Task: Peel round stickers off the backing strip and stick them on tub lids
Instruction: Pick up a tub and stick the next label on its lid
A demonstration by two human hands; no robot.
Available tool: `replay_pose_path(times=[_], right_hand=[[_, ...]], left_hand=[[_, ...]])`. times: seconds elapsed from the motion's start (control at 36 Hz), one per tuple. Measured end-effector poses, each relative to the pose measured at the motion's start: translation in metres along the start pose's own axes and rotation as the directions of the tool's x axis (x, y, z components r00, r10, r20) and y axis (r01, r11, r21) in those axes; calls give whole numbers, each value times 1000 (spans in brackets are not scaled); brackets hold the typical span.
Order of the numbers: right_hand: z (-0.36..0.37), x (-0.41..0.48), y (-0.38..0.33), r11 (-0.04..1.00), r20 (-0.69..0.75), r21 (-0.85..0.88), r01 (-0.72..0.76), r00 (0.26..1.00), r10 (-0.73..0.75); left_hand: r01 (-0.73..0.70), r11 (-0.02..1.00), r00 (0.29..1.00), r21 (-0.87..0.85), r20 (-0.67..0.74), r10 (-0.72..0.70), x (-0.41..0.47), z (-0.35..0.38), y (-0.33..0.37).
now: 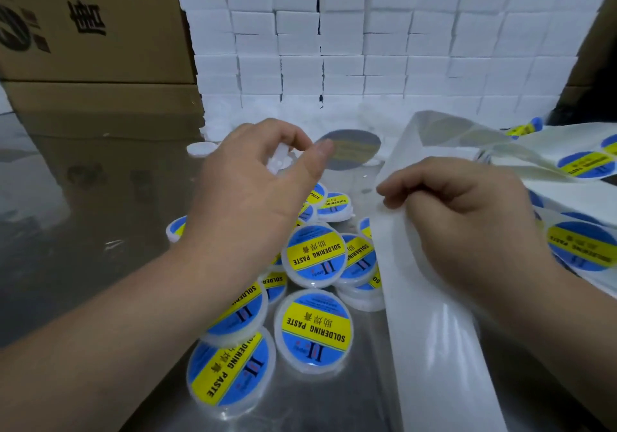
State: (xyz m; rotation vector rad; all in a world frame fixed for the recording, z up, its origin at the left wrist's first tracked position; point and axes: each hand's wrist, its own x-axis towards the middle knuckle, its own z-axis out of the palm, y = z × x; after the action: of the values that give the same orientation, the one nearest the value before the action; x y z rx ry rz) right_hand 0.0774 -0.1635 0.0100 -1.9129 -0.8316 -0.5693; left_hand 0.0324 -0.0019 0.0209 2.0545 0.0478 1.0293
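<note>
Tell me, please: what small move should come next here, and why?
Probably the left hand should lower the peeled sticker it pinches onto the bare white lid beside it. The sticker is already off the backing strip, which the right hand grips, and the tubs in front already carry labels.

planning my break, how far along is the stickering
Done: a heap of labelled tubs. In hand: the left hand pinches a peeled sticker, the right hand grips the backing strip. Left: more unpeeled stickers, and at least one bare tub.
</note>
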Motion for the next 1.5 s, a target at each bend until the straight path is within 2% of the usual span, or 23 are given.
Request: replay_pose_path(times=[0.17, 0.31, 0.44, 0.56, 0.78, 0.86, 0.92, 1.0, 1.06, 1.08, 1.19, 1.31, 1.5], right_hand=[[-4, 3, -5, 949, 30, 253, -187, 982, 186], [-4, 4, -5, 898, 25, 348, -268, 961, 277], [-3, 4, -6, 887, 4, 364, -285, 953, 305], [-1, 5, -6, 910, -20, 325, -258, 960, 279], [1, 3, -5, 918, -121, 327, -223, 954, 275], [-5, 8, -2, 905, -215, 351, -241, 920, 328], [-11, 13, 0, 899, -265, 369, -236, 900, 345], [-10, 11, -2, 909, -239, 368, -194, 925, 294], [-5, 7, -6, 897, -161, 399, -190, 948, 273], [-3, 5, -7, 889, -115, 410, -203, 956, 271], [-2, 5, -9, 857, 17, 453, -247, 963, 268], [0, 4, -11, 832, 114, 498, -246, 969, 218], [1, 2, -11, 845, 276, 472, -251, 952, 129]], left_hand=[[-82, 994, 996, 74, 24, 81, -3, 1, 0], [-158, 984, 986, 79, 62, 153, -3, -2, 2], [-197, 967, 978, 163, 104, 182, -3, -3, 4], [-162, 950, 981, 265, 148, 126, 0, -2, 2], [-68, 915, 993, 397, 113, 24, 2, -2, 2], [-48, 904, 996, 424, 93, 9, 5, -3, 0], [34, 954, 995, 298, 83, -61, 8, -6, -2], [166, 986, 977, -8, 136, -164, 12, -6, -3], [357, 896, 933, -263, 150, -328, 15, -5, -3], [402, 858, 916, -320, 161, -369, 16, -5, -4], [424, 810, 905, -405, 179, -385, 18, 0, -8], [509, 635, 857, -581, 275, -436, 16, 4, -6], [479, 595, 878, -646, 353, -323, 12, 5, -7]])
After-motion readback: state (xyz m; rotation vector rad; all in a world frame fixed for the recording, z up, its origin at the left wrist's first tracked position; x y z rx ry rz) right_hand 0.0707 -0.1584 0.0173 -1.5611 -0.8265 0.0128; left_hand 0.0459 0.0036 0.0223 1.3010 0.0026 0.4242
